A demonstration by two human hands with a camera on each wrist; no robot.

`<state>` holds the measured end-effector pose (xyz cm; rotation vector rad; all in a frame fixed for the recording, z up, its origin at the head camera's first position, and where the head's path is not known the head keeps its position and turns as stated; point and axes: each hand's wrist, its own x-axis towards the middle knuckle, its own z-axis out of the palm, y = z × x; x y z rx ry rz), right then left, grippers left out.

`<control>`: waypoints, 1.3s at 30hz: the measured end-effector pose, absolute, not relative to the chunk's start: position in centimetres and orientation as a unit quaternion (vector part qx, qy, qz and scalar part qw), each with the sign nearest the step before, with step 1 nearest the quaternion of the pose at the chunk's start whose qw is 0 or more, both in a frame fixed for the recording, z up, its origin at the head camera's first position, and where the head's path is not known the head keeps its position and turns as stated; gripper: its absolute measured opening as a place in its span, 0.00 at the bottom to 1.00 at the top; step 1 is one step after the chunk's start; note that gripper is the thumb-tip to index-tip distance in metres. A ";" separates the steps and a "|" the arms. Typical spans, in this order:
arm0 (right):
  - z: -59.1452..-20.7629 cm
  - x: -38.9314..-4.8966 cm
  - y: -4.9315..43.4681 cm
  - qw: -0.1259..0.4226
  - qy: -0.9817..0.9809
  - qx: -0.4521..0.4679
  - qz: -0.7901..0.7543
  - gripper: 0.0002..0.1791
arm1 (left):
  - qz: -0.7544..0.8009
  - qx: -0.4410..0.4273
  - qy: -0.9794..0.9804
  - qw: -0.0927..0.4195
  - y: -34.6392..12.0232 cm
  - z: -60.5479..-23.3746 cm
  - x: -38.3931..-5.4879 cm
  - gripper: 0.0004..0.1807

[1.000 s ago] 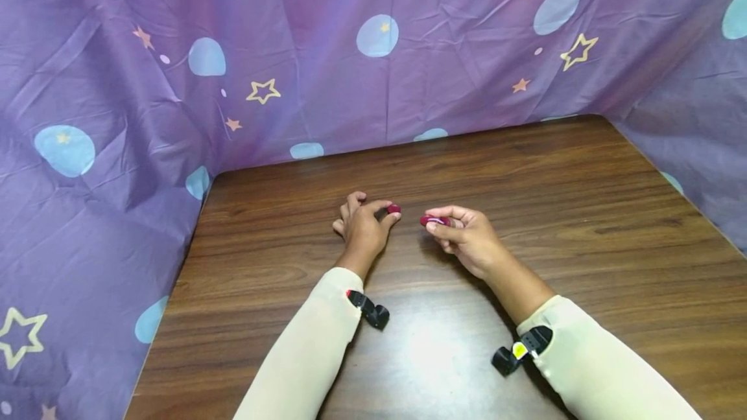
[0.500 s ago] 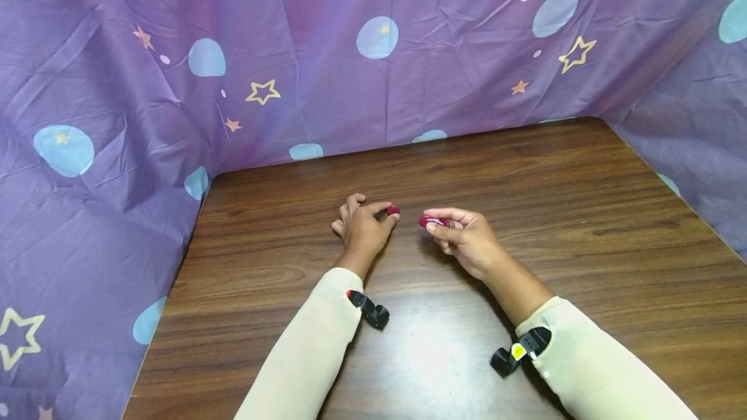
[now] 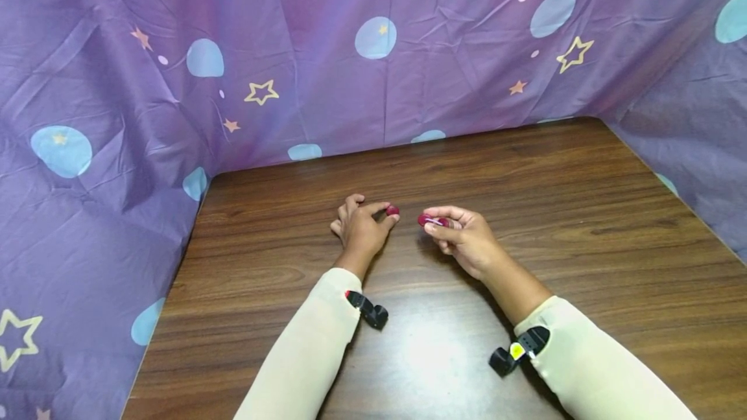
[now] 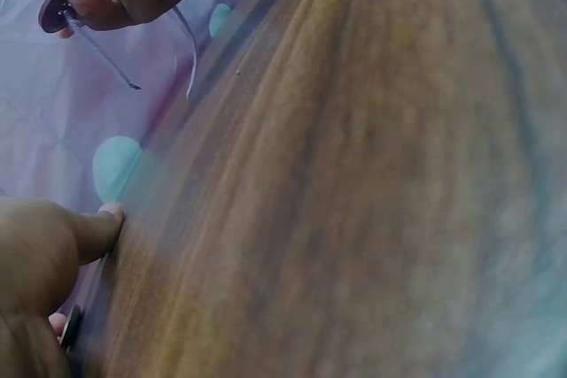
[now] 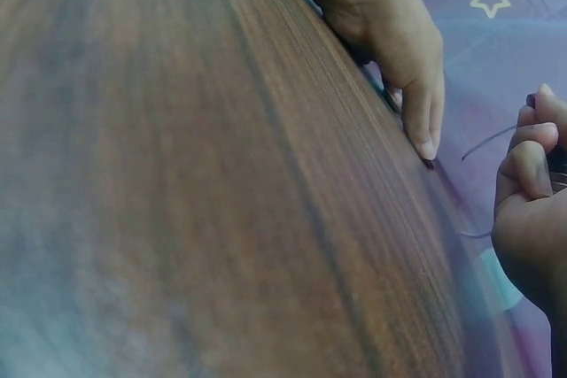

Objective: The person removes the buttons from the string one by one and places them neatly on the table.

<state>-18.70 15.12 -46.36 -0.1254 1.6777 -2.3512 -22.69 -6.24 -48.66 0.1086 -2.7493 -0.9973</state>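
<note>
Between thumb and index finger, my left hand (image 3: 363, 229) pinches a dark red round disc (image 3: 393, 210) right at the tabletop, its other fingers spread to the left. To the right, my right hand (image 3: 467, 238) holds a similar red disc (image 3: 425, 220) in its fingertips, a little above the table. Another red piece shows beside it between the fingers, and a pale string crosses there. In the left wrist view the right hand's disc (image 4: 60, 8) looks flat, and two string ends (image 4: 106, 61) hang down from the hand. The curled fingers hide part of the string.
The brown wood-grain table (image 3: 280, 336) extends around both hands, with a bright glare in front. A purple curtain (image 3: 327, 50) with stars and blue ovals stands along its back and sides. Small black cameras (image 3: 373, 314) sit on both cream sleeves (image 3: 303, 349).
Both hands stay almost in place. The left disc has tilted slightly and shows a rounder face. The discs in my right fingers have turned a little, so the string shows more clearly.
</note>
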 end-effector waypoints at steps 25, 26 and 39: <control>-46.5 -18.9 15.1 0.134 0.567 -0.031 -0.812 0.17 | -0.431 0.015 -0.891 0.144 -7.3 -48.5 -21.2 0.31; -46.5 -18.9 15.1 0.135 0.567 -0.032 -0.812 0.16 | -0.434 0.014 -0.889 0.146 -7.3 -48.5 -21.2 0.31; -46.6 -18.9 15.1 0.131 0.581 -0.032 -0.803 0.17 | -0.496 -0.003 -0.853 0.165 -7.5 -48.7 -19.7 0.30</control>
